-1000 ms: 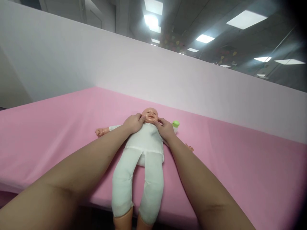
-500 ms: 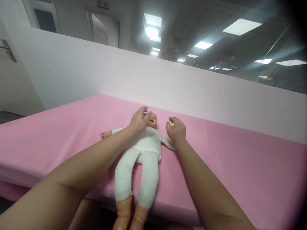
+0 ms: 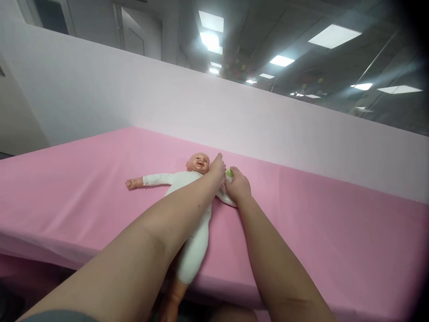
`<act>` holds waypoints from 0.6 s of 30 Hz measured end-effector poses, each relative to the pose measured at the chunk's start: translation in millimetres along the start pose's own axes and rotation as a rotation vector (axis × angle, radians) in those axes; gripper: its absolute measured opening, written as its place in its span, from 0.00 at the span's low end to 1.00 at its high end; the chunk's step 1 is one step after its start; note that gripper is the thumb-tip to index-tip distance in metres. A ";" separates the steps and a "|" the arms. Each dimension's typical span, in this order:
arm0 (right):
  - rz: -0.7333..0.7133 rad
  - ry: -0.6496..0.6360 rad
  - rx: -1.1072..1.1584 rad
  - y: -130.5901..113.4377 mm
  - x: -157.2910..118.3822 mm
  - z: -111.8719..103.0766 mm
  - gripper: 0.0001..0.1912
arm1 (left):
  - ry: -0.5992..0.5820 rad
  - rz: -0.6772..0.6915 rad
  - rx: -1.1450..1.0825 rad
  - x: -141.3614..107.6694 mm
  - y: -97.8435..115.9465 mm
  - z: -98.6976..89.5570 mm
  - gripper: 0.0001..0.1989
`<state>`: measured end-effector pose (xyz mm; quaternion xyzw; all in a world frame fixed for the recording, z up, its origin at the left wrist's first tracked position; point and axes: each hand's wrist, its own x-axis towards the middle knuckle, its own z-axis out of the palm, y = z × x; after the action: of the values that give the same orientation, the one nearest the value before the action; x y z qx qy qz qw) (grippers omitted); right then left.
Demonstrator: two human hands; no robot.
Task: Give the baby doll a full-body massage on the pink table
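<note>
A baby doll (image 3: 197, 223) in a white cloth suit lies on its back, its smiling head toward the wall. My left hand (image 3: 218, 169) is beside the doll's head, fingers bent near the small green-topped object (image 3: 229, 172); whether it grips anything is hidden. My right hand (image 3: 238, 184) is closed around that object, which shows between the two hands. Near my right wrist, the doll's arm (image 3: 226, 197) in its white sleeve is partly covered. My left forearm crosses over the doll's body and hides one leg.
The pink-covered table (image 3: 301, 223) spreads to both sides and meets a white wall (image 3: 187, 107) at the back. Above the wall is a glass pane (image 3: 301, 62) with ceiling lights showing. The doll's other arm (image 3: 154, 180) stretches out to the left.
My left hand has moved right, off the doll's face, to my right hand. My right hand has shifted slightly left with the green-topped object. The doll's face now shows fully.
</note>
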<state>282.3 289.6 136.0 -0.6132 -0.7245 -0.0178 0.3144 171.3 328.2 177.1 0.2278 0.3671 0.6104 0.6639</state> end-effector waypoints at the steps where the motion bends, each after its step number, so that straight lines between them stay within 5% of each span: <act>1: -0.003 0.006 0.001 0.7 0.5 0.6 0.32 | 0.031 -0.033 -0.021 1.8 -4.9 -2.8 0.17; 10: -0.059 0.049 -0.014 1.5 2.1 4.2 0.34 | 0.075 -0.048 -0.085 2.9 -17.4 -11.6 0.16; 18: -0.092 -0.007 -0.050 2.7 5.0 8.1 0.31 | -0.006 -0.102 -0.170 -0.3 -14.4 -10.8 0.19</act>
<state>281.0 297.9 131.0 -0.5870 -0.7523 -0.0485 0.2953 172.4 324.2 159.6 0.1535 0.3232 0.6040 0.7122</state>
